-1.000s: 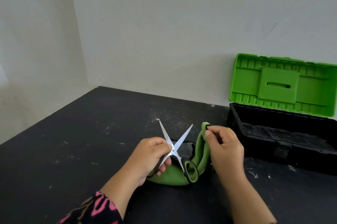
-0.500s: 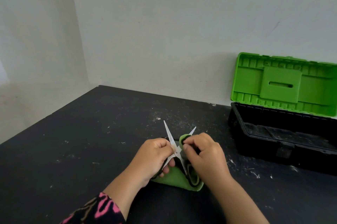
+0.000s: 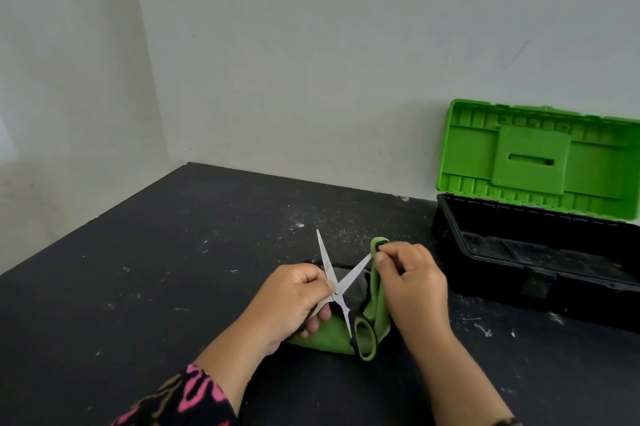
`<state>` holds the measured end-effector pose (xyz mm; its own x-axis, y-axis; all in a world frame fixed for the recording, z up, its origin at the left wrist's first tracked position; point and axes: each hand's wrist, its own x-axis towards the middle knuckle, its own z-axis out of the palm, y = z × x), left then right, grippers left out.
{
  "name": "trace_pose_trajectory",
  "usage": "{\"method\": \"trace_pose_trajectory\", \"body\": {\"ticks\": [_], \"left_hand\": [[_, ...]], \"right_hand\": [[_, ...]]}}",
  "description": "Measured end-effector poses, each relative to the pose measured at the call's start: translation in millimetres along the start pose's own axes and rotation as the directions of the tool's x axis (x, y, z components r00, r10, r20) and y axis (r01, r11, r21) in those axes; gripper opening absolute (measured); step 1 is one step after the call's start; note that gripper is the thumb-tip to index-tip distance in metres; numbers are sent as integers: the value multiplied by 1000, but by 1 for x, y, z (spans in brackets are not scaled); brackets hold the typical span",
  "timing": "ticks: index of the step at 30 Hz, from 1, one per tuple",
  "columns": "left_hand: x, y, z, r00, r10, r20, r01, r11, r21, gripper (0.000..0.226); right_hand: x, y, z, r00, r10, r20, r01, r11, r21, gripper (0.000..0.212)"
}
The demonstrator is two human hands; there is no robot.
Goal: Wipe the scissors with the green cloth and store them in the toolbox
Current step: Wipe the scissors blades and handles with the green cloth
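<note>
My left hand [image 3: 291, 297] grips the scissors [image 3: 334, 282] near the pivot and one handle, with the silver blades spread wide and pointing away from me. One green and black handle loop shows low between my hands. My right hand [image 3: 410, 283] pinches a fold of the green cloth [image 3: 375, 304] round the tip of the right blade. The cloth's lower part lies on the black table under the scissors. The toolbox [image 3: 540, 273] stands at the right, black body, green lid raised upright.
The black tabletop [image 3: 156, 269] is speckled with white flecks and scratches. A pale wall rises behind it and the table's left edge runs diagonally at the left. The toolbox lid [image 3: 533, 159] leans back against the wall.
My right hand has slid the cloth from the pivot out along the right blade to its tip. The left hand and the scissors have stayed about where they were.
</note>
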<state>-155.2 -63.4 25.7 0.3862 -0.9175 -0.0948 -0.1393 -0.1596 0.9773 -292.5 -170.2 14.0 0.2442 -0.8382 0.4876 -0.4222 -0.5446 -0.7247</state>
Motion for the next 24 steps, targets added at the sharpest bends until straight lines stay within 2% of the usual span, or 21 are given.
{"method": "trace_pose_trajectory", "body": {"ticks": [2,4,6,8,10,14,17,20,22,24], "left_hand": [[-1,1,-2,1000,10,-9,-10,998,-58,19],[0,2,-5,999,25,-30,-28,993,-112,20],[0,2,-6,998,27,-50,-34,988,-148,21],[0,2,-4,998,20,-63,-30,985,-169,22],[0,3,-2,997,22,-70,-34,985,-168,25],[0,3,3,997,33,-75,-44,988,-150,23],[2,2,4,998,15,-65,-25,988,-152,18],[5,2,0,998,-23,-50,9,965,-262,11],[9,-3,-6,1000,-12,-14,8,976,-215,31],[10,-6,-9,997,40,59,-33,992,-119,40]], "right_hand": [[4,3,-6,994,109,-31,-107,992,66,10],[4,2,-8,973,230,4,-224,946,236,16],[3,-4,-8,960,255,117,-280,887,368,20],[-2,-12,-6,937,214,275,-320,842,435,22],[-7,-19,-4,905,136,404,-311,859,406,17],[-12,-25,-1,839,-17,545,-93,980,174,19],[-12,-25,-1,860,35,510,-165,963,213,20],[-10,-24,-5,857,95,506,-268,922,280,18],[-9,-24,-9,824,122,554,-350,878,327,15],[-8,-24,-12,786,120,606,-407,839,361,15]]}}
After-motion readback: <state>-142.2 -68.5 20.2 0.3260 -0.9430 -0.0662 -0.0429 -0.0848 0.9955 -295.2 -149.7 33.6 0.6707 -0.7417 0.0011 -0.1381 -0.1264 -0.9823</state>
